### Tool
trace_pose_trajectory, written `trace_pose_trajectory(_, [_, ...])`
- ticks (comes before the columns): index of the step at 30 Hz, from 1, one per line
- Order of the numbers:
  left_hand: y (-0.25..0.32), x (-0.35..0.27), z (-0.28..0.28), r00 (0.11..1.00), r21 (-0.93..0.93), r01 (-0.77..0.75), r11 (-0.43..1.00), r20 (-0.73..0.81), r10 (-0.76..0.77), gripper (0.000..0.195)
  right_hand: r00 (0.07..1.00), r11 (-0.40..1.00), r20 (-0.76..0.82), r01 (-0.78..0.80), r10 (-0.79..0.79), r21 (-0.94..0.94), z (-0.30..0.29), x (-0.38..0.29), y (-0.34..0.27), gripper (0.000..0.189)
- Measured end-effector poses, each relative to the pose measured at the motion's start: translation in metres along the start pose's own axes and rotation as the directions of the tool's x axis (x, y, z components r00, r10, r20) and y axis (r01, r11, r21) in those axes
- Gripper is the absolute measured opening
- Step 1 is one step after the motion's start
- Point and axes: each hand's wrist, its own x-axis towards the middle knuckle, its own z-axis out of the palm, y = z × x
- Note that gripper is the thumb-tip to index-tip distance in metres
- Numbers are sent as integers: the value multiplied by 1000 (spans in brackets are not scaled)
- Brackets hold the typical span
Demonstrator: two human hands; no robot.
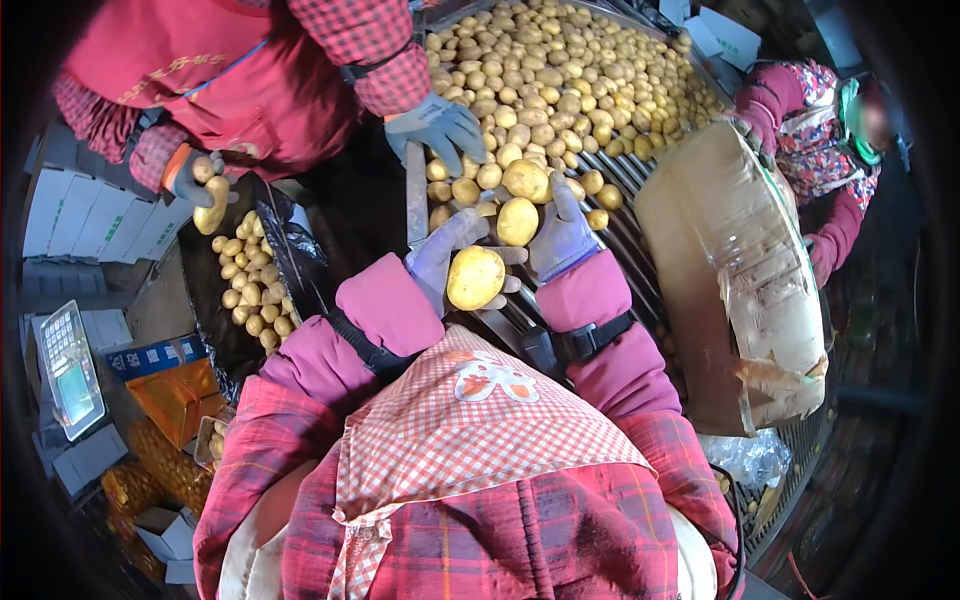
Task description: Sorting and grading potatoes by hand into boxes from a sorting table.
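My left hand (444,251), in a pale purple work glove, grips a large yellow potato (475,277), its fingertips showing past the right side. My right hand (564,236), gloved alike, holds a second yellow potato (517,221) against its palm side. Another large potato (526,181) sits just above that one, by the right thumb; whether this hand also bears its weight is unclear. Both hands are over the near end of a metal roller table (626,225). Beyond them a broad heap of potatoes (555,82) covers the table.
A co-worker's gloved hand (439,131) reaches onto the table's left corner; their other hand (191,180) holds potatoes above a black-lined box (296,259). At right, another person grasps a worn cardboard box (697,277). A digital scale display (73,371) and stacked white cartons (90,214) stand left.
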Motion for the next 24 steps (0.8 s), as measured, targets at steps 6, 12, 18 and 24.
trace_pose_trajectory(6, [15,-21,-18,1000,-134,-5,991,3,5,67,977,990,209,-15,44,-140,27,-1,10,58])
trace_pose_trajectory(12, [10,-43,-2,969,-149,-213,966,-154,191,48,970,978,208,-84,123,-190,22,-3,30,75])
trace_pose_trajectory(18, [-5,-90,-55,963,-329,-262,907,-150,224,36,711,871,608,-487,352,66,-31,6,13,58])
trace_pose_trajectory(24, [-71,-206,-119,766,-437,-569,697,-590,255,35,923,939,191,-343,333,22,-67,22,-5,60])
